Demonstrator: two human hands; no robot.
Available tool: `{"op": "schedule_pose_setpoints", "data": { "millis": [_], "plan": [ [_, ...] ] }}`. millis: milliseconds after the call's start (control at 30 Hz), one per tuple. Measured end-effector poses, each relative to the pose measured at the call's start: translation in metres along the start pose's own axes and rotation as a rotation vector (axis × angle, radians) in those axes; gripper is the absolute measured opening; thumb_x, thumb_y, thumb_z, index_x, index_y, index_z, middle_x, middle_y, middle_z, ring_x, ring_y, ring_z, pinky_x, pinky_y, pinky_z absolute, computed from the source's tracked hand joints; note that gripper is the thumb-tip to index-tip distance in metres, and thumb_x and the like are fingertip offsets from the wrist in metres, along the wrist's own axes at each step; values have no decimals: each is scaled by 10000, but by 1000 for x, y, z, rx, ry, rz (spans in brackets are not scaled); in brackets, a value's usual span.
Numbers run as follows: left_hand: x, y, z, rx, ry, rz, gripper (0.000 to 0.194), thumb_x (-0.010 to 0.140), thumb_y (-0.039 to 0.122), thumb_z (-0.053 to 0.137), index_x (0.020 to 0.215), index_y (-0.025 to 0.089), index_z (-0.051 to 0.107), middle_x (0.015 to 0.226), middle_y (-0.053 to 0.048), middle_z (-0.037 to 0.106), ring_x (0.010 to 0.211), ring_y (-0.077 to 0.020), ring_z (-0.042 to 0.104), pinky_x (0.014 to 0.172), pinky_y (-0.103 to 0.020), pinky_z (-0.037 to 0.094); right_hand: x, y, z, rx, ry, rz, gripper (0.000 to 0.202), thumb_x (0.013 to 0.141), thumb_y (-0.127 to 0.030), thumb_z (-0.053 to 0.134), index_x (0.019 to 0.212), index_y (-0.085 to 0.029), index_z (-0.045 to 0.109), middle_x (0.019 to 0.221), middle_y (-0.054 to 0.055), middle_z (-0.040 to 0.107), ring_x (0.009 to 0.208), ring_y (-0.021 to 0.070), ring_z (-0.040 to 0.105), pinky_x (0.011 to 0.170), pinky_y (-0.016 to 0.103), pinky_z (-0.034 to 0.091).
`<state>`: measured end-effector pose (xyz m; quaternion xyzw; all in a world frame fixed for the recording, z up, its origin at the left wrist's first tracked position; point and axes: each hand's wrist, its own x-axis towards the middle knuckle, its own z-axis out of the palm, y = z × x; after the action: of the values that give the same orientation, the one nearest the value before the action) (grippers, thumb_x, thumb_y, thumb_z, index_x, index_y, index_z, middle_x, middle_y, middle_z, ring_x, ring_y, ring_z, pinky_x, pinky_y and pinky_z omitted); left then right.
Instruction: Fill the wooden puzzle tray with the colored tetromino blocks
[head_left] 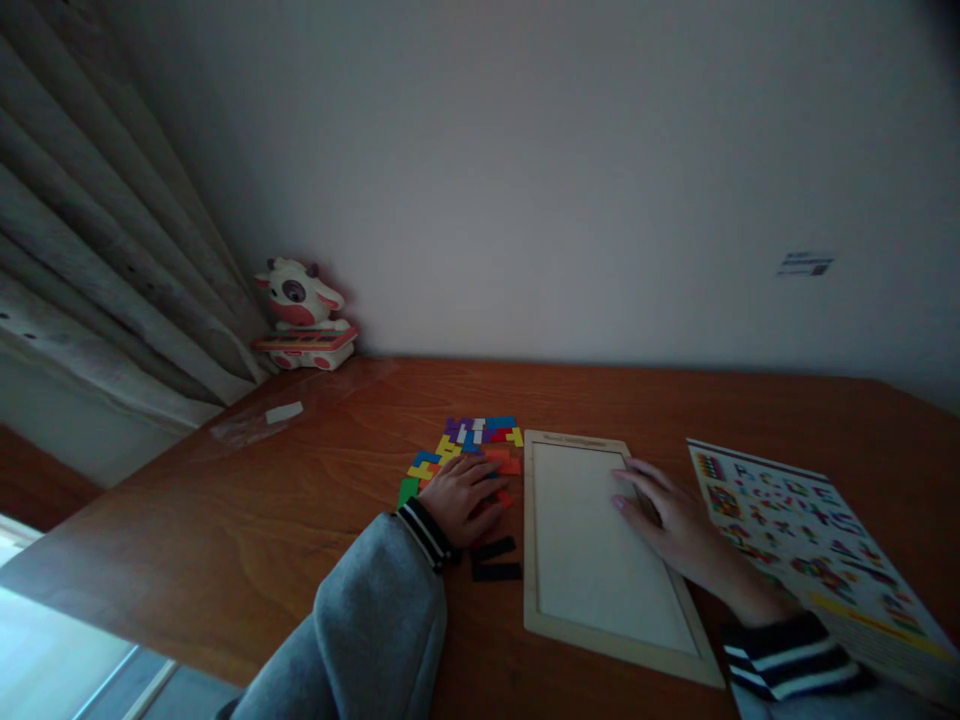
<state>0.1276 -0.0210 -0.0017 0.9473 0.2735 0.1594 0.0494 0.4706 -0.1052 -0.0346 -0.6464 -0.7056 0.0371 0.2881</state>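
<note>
The step in hand looks to be picking over flat coloured pieces [471, 447] on the worktop [322, 490], lower centre of the frame. The left hand [463, 497] lies palm down over them, fingers loosely spread, no piece visibly pinched. The right hand [679, 530] reaches over the right border of the wooden tray [530, 540], thumb and forefinger parted; I cannot tell whether its grip holds anything. Lifting a piece would likely call for a fingertip pinch at an edge.

The tray sits right of the pieces; its long axis runs up the frame, leaning from lower right to upper left, lettered end at the top. Black strips [496, 572] below the left hand lie roughly crosswise. The printed sheet [802, 560] slants at lower right.
</note>
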Motion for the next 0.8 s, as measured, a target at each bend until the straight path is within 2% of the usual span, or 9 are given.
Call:
{"op": "schedule_pose_setpoints", "data": {
  "millis": [200,433,667,800],
  "plan": [
    [3,2,0,-14,35,-23,367,955,408,485,1244,236,632,1319,-79,611,1215,-282,544,1046,-482,444,1,-12,2,41,19,-36,397,936,-466,470,1217,-232,623,1368,117,558,1274,292,517,1079,496,402],
    [4,0,6,16,96,-232,398,913,410,555,1239,197,637,1334,-124,598,1219,-318,558,1033,-514,465,2,-24,-2,86,36,-59,335,939,-419,480,1167,-244,651,1276,107,618,1210,279,561,1059,478,418],
    [1,3,5,48,68,-220,539,873,548,590,1294,212,615,1404,-128,543,1265,-354,511,1061,-555,419,2,-23,0,102,63,-99,309,938,-406,499,1157,-246,647,1236,95,622,1181,281,571,1021,485,442],
    [3,4,2,21,139,-208,391,903,391,565,1232,194,644,1319,-112,609,1176,-310,573,1015,-503,466,2,-23,-1,98,64,-113,292,946,-398,496,1157,-256,640,1218,87,622,1169,276,575,1011,479,445]
  ]
}}
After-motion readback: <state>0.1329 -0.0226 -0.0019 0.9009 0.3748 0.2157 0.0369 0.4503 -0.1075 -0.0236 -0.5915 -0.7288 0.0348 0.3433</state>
